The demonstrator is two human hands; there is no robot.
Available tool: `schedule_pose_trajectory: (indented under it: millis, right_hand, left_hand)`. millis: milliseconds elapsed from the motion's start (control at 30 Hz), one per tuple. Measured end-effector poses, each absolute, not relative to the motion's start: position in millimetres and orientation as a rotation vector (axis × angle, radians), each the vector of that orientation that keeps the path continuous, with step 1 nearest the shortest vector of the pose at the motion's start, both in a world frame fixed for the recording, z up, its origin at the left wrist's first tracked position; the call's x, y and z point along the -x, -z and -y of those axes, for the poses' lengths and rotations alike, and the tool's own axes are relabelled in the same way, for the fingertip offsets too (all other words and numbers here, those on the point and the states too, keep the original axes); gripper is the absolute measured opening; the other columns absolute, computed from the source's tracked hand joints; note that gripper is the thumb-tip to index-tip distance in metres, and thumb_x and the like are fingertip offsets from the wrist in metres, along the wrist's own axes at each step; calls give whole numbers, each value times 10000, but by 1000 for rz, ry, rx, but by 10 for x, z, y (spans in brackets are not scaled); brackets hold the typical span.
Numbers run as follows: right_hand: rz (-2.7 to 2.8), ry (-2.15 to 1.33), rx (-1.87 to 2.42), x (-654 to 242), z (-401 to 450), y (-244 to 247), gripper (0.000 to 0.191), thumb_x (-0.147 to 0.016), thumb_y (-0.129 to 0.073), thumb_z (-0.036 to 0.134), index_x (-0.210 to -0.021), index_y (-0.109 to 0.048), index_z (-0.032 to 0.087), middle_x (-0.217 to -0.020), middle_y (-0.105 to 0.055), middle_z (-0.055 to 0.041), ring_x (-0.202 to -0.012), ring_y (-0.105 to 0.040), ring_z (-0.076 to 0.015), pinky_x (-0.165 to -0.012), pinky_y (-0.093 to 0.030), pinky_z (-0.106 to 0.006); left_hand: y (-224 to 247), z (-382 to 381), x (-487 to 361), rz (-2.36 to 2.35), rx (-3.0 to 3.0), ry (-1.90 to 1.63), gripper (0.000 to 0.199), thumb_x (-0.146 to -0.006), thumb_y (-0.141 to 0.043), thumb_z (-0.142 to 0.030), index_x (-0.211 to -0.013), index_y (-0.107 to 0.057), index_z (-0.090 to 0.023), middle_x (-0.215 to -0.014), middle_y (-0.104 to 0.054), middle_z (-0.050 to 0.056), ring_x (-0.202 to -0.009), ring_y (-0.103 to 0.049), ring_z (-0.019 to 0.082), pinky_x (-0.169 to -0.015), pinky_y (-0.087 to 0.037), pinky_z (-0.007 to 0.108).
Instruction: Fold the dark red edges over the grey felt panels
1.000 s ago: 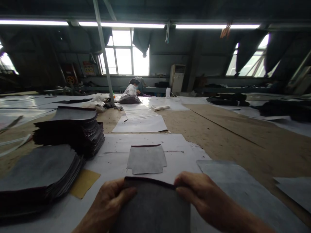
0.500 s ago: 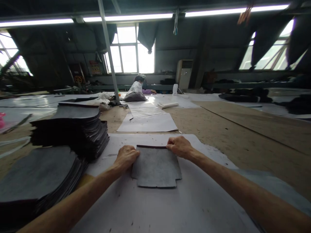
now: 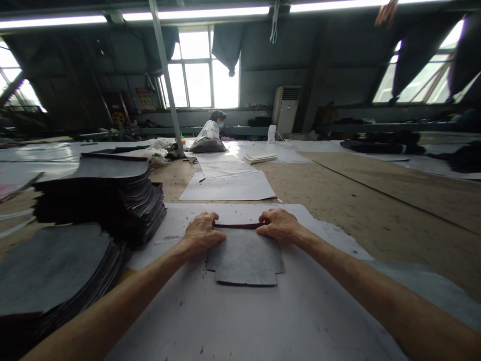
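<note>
Grey fabric piece [image 3: 244,258] lies flat on the white paper sheet [image 3: 240,321] covering the counter [image 3: 376,210]. Left hand [image 3: 201,231] pinches the piece's far left corner; right hand [image 3: 277,225] pinches its far right corner, both along the dark top edge. Left of the piece stand two stacks of fabric pieces [image 3: 108,198]. Beyond the piece, a seated person [image 3: 211,131].

A broad, pale-brown fibreboard worktable [image 3: 356,200] carries large white paper sheets [image 3: 229,188], two tall stacks of dark grey cut fabric pieces [image 3: 108,195], and one flat grey notched fabric piece [image 3: 246,260].
</note>
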State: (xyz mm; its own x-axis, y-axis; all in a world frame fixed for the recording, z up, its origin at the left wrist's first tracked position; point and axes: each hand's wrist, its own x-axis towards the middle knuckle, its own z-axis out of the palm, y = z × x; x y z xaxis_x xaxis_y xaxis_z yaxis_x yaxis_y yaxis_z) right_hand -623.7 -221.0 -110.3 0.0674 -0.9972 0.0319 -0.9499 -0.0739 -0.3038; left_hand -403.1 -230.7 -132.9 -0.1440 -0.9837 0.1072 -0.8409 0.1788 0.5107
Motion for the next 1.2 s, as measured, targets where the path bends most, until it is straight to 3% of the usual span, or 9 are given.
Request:
schedule_pose_trajectory:
  millis: [133,233,333,400,500,633,800,967,1200]
  right_hand:
    - [-1862,619,2073,6260,2205,1123,115,-656,-706,149,-755,-690,205,-835,-578,0,-815,-512,-170,-681,-323,-258]
    - [-1709,864,1861,6284,2137,1124,67,-663,-638,198,-723,-644,170,-701,-548,18,-698,-486,-135,-636,-324,-241]
    - [-1546,1038,1607,6298,1965,1046,226,-639,-593,353,-729,-599,146,-622,-519,25,-600,-439,-113,-576,-322,-232]
    - [-1445,1123,1491,6294,1784,951,351,-538,-640,404,-763,-594,138,-659,-540,21,-627,-452,-115,-599,-350,-227]
    - [-1323,1185,1384,6261,1454,803,513,-432,-695,359,-877,-595,124,-775,-594,0,-738,-508,-141,-676,-398,-225]
    - [-1252,1319,1222,6194,1052,738,616,-437,-732,338,-981,-562,103,-816,-608,-27,-758,-518,-149,-674,-396,-224]
    - [-1348,1496,1113,6126,767,907,587,-443,-745,378,-944,-585,118,-717,-548,10,-706,-486,-135,-626,-381,-217]
    - [-1363,1592,1087,6105,682,1123,524,-473,-744,402,-895,-587,134,-698,-533,11,-696,-485,-139,-615,-399,-218]
    - [-1469,1668,1434,6180,640,1248,390,-656,-687,431,-943,-637,171,-712,-559,2,-631,-508,-131,-582,-414,-222]
  left_hand:
    - [1323,2426,4020,1936,-1645,667,295,-524,-720,-208,-807,-645,-173,-713,-568,-13,-700,-509,158,-671,-384,299]
    - [1314,2379,4004,1760,-1465,843,178,-526,-698,-229,-651,-583,-176,-580,-505,-48,-627,-487,132,-629,-372,271]
    - [1260,2198,4000,1560,-1241,1068,271,-577,-681,-364,-740,-569,-178,-645,-580,-28,-629,-541,134,-604,-412,259]
    - [1193,2025,4008,1451,-1126,1174,368,-593,-687,-419,-845,-578,-175,-720,-634,1,-637,-579,148,-597,-446,267]
    - [1081,1741,4017,1318,-1012,1255,465,-589,-723,-425,-951,-580,-170,-761,-666,28,-625,-608,166,-596,-483,290]
    - [1024,1409,4011,1208,-929,1302,513,-596,-755,-425,-996,-579,-156,-766,-677,44,-620,-617,174,-597,-501,295]
    - [1113,1144,4012,1139,-911,1305,516,-582,-780,-437,-957,-562,-157,-796,-668,23,-677,-603,149,-627,-493,250]
    - [1143,1054,4020,1113,-957,1385,577,-525,-811,-417,-961,-511,-187,-670,-622,-19,-588,-588,162,-523,-476,254]
    - [1124,1046,4052,1143,-998,1398,586,-548,-791,-360,-1016,-480,-194,-684,-638,-1,-565,-588,167,-485,-467,247]
